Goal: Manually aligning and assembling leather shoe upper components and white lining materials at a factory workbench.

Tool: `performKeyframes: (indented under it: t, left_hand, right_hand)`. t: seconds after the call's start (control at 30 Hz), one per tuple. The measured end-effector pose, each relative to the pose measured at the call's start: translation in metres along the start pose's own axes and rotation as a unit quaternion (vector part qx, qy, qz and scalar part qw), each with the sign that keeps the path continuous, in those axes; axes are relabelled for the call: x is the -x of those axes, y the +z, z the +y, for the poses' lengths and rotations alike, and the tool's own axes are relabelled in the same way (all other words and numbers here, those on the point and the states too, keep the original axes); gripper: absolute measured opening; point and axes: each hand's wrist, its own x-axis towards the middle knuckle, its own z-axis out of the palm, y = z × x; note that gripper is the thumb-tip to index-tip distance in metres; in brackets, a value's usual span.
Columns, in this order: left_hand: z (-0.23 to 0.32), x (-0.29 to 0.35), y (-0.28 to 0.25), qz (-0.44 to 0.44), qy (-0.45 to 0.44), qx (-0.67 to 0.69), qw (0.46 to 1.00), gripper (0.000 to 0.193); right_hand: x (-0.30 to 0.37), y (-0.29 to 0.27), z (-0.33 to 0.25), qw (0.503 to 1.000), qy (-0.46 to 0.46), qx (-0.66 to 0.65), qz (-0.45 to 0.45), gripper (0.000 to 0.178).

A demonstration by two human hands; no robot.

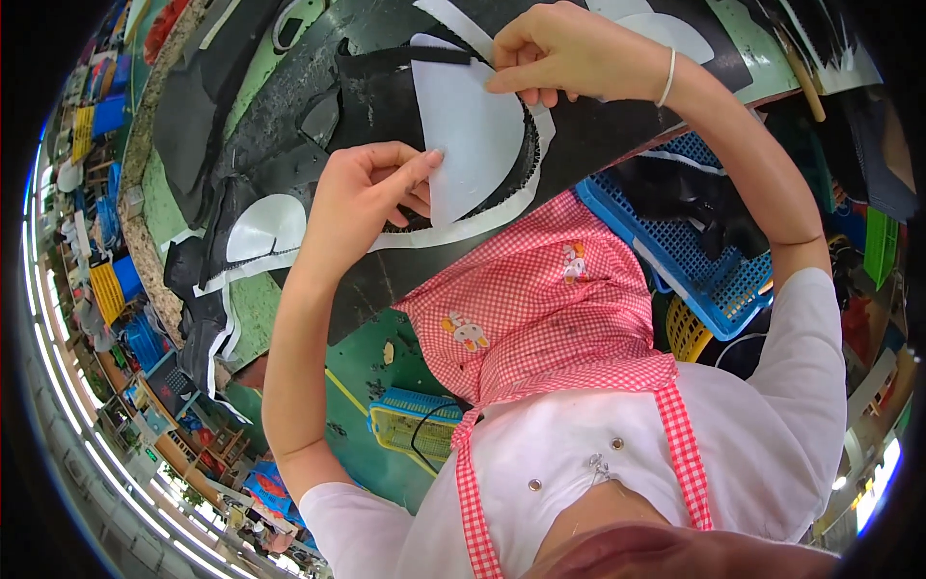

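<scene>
The white half-round sheet (pixel 471 130) lies over black material, inside the curve of a white strip (pixel 453 233). The left hand (pixel 371 193) puts its thumb on the straight edge, other fingers curled; the right hand (pixel 555 56) seems to pinch near the upper curved edge — what its hidden fingertips grip, I cannot tell. The sheet looks light, thin and smooth (perhaps slippery) — better held by its edges, without creasing.

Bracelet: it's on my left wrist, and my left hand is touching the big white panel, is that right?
Wrong wrist: the head view shows the bracelet on your right wrist. Your left hand is touching the big white panel.
</scene>
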Motion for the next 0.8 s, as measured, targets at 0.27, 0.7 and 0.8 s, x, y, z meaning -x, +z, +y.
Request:
performKeyframes:
  t: [0.27, 0.7, 0.8]
  left_hand:
    - [0.001, -0.003, -0.001, -0.053, -0.001, -0.017, 0.998, 0.030]
    - [-0.009, -0.009, -0.010, -0.093, 0.010, -0.020, 0.995, 0.020]
    - [-0.005, -0.009, -0.010, -0.099, 0.006, -0.031, 0.995, 0.020]
  right_hand:
    - [0.001, -0.007, -0.004, 0.997, 0.055, 0.006, -0.054, 0.024]
    - [0.016, 0.014, -0.002, 0.998, 0.040, 0.041, -0.037, 0.026]
    - [0.018, 0.022, 0.000, 0.996, 0.043, 0.074, -0.014, 0.026]
